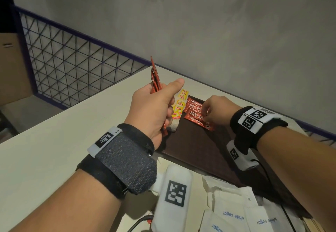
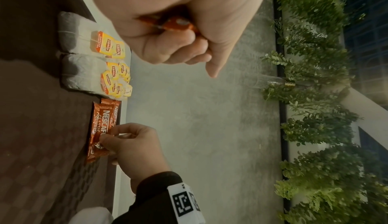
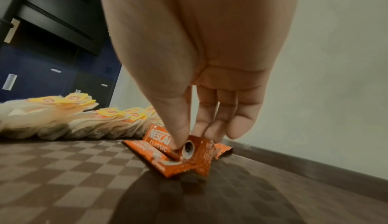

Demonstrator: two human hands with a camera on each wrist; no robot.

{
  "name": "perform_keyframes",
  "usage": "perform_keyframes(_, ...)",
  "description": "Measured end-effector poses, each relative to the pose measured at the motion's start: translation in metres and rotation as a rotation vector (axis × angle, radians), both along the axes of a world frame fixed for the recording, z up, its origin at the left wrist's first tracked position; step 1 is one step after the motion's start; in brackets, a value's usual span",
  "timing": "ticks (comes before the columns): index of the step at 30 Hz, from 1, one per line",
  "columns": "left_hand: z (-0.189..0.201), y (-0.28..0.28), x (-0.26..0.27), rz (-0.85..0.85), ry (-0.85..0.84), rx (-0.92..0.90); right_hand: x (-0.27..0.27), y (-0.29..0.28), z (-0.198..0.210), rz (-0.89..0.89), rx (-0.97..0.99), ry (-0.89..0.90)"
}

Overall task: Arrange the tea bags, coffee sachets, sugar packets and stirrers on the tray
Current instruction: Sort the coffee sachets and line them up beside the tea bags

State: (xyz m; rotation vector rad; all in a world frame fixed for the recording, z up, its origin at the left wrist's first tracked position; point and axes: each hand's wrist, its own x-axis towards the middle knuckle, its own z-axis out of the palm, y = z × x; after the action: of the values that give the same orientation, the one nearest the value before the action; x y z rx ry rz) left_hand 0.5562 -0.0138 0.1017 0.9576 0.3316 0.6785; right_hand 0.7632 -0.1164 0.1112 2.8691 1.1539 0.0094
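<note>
A dark brown tray (image 1: 200, 151) with a checkered mat lies on the cream table. Tea bags (image 1: 179, 105) with yellow tags sit in overlapping rows along its far left side. To their right, several red coffee sachets (image 1: 194, 110) lie flat on the tray. My right hand (image 1: 209, 112) pinches the end of one sachet (image 3: 194, 151) between thumb and fingers, its edge lifted over the others. My left hand (image 1: 156, 108) is raised above the tea bags and grips a bundle of red sachets (image 1: 155, 79) upright. White sugar packets (image 1: 231, 213) lie on the table near me.
A grey wall runs right behind the tray's far edge. A wire mesh railing (image 1: 72, 64) borders the table on the left, with a cardboard box (image 1: 11, 68) beyond it. A black cable (image 1: 269, 182) trails over the tray's near right corner.
</note>
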Motion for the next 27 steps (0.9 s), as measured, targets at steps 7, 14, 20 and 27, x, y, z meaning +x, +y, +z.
perform_keyframes(7, 0.000, 0.000, 0.000, 0.003, 0.009, 0.003, 0.004, 0.001, -0.003, 0.050, 0.040, 0.014)
perform_keyframes(14, -0.001, -0.001, -0.001, 0.004, 0.013, 0.005, 0.007, -0.001, 0.001, 0.037, 0.121, -0.017)
perform_keyframes(20, 0.000, -0.002, 0.000, 0.008, 0.016, -0.006, -0.001, -0.015, 0.000, 0.061, 0.033, 0.088)
perform_keyframes(27, 0.001, -0.003, -0.002, 0.014, 0.019, -0.012, -0.007, -0.010, -0.003, 0.027, -0.057, 0.077)
